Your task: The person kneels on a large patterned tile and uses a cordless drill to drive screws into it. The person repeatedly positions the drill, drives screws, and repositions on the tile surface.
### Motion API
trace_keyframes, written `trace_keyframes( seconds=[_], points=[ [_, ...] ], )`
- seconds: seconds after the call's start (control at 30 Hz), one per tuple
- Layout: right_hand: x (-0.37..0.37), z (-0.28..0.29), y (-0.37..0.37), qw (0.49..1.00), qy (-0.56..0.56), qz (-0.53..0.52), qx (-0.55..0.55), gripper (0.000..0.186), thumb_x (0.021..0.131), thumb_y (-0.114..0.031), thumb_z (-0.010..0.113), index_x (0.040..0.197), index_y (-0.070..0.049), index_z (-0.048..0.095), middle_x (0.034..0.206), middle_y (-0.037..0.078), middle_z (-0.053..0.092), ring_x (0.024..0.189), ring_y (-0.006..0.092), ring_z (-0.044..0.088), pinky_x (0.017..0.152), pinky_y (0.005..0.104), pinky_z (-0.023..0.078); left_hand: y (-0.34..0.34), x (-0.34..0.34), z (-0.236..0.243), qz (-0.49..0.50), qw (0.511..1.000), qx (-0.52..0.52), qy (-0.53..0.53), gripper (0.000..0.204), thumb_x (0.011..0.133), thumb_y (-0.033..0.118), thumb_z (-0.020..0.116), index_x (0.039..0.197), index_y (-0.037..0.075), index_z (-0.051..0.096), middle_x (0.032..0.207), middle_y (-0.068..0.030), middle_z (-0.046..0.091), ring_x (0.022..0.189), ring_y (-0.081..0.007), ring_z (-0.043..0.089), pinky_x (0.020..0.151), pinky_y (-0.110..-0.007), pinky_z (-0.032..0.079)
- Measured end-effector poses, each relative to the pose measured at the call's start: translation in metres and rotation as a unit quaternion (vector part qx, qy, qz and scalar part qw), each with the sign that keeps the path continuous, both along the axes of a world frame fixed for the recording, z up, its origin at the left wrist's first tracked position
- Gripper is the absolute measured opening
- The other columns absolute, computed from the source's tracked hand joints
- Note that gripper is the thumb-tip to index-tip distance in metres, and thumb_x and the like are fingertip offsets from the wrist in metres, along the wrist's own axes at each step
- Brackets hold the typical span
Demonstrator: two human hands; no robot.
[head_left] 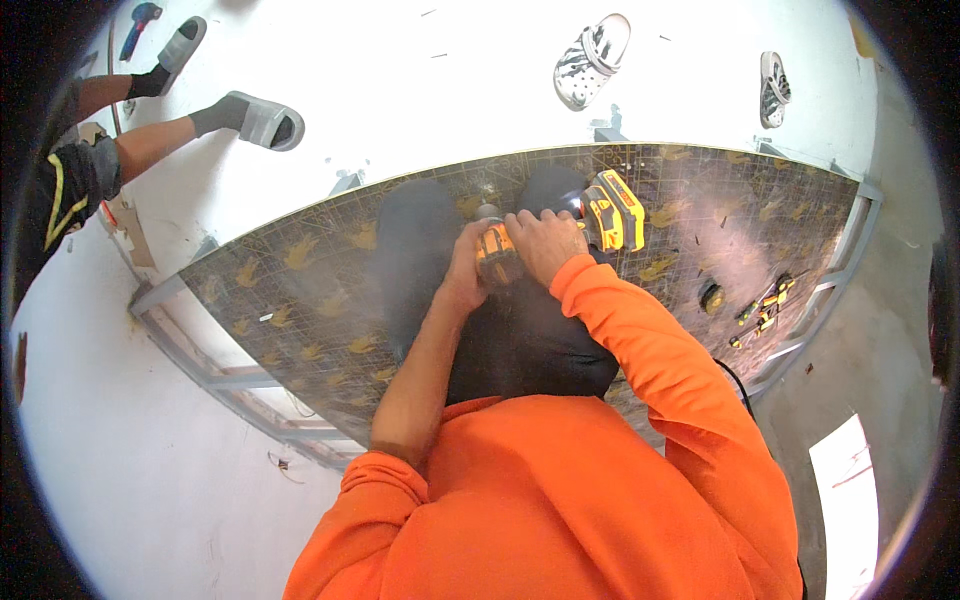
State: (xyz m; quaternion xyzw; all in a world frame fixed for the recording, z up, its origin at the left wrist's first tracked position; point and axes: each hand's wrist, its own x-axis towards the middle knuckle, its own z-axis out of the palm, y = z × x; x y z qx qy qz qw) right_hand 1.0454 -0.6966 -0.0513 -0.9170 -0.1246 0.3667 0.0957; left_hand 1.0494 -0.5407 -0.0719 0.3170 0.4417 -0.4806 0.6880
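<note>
A yellow-and-black cordless drill (498, 262) lies sideways over the board between my dark-clothed knees, its chuck end pointing away from me. My left hand (463, 268) is closed round the left side of the drill's body. On its handle, my right hand (546, 243) is wrapped with the fingers bent over the top. The yellow battery (620, 210) sticks out to the right of that hand. Beneath is a dark patterned board (310, 270) with gold marks and a fine grid. Whether the drill's tip touches the board is too small to make out.
A grey metal frame (225, 378) runs under the board's edges. Yellow-handled hand tools (768, 308) and a round dark-and-yellow item (712, 297) lie on the right. Patterned clogs (592, 62) sit beyond the far edge. Another person's grey-shod foot (266, 122) is at left.
</note>
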Motion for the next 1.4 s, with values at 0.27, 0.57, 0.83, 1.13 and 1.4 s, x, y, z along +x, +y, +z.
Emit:
trace_keyframes(
  seconds=[0.27, 0.57, 0.83, 1.13, 1.4],
  points=[
    [0.007, -0.001, 0.01, 0.998, 0.037, 0.007, -0.043, 0.039, 0.088, -0.018, 0.059, 0.126, -0.009, 0.057, 0.106, 0.007, 0.064, 0.094, 0.0279, 0.066, 0.079, 0.0423, 0.051, 0.008, 0.001, -0.019, 0.009, 0.995, -0.022, 0.101, 0.035, 0.095, 0.04, 0.044, 0.105, 0.012, 0.061, 0.09, -0.0029, 0.065, 0.078, -0.0174, 0.065, 0.068, -0.034, 0.054],
    [0.011, 0.0, 0.006, 0.998, 0.06, 0.014, -0.031, 0.036, 0.087, -0.016, 0.058, 0.122, -0.009, 0.054, 0.102, 0.007, 0.061, 0.093, 0.0282, 0.066, 0.08, 0.0439, 0.051, 0.011, -0.018, -0.044, 0.034, 0.994, -0.068, 0.079, 0.038, 0.092, 0.045, 0.048, 0.107, 0.012, 0.06, 0.095, -0.0037, 0.066, 0.083, -0.0204, 0.066, 0.073, -0.039, 0.056],
    [0.028, -0.012, 0.017, 0.996, 0.078, -0.017, -0.047, 0.032, 0.088, -0.016, 0.057, 0.12, -0.009, 0.055, 0.104, 0.008, 0.061, 0.093, 0.0289, 0.066, 0.079, 0.0456, 0.052, 0.009, -0.004, -0.049, -0.001, 0.999, -0.027, 0.028, 0.043, 0.093, 0.048, 0.044, 0.111, 0.012, 0.06, 0.096, -0.0063, 0.067, 0.084, -0.023, 0.065, 0.074, -0.042, 0.055],
    [0.01, 0.039, -0.031, 0.999, 0.007, -0.001, 0.047, 0.035, 0.085, -0.015, 0.058, 0.12, -0.013, 0.058, 0.101, 0.005, 0.061, 0.085, 0.028, 0.067, 0.07, 0.0422, 0.054, 0.005, -0.011, -0.104, -0.128, 0.967, 0.206, 0.077, 0.053, 0.097, 0.05, 0.043, 0.107, 0.003, 0.065, 0.09, -0.0137, 0.067, 0.085, -0.0291, 0.065, 0.083, -0.043, 0.05],
    [0.003, 0.033, -0.06, 0.972, 0.086, -0.183, 0.116, 0.062, 0.071, -0.027, 0.077, 0.128, -0.016, 0.058, 0.103, 0.009, 0.063, 0.083, 0.0345, 0.068, 0.07, 0.046, 0.054, 0.004, -0.021, -0.134, -0.23, 0.931, 0.283, -0.009, 0.055, 0.095, 0.044, 0.046, 0.109, -0.005, 0.066, 0.107, -0.0272, 0.067, 0.101, -0.0429, 0.064, 0.089, -0.044, 0.048]
  ],
)
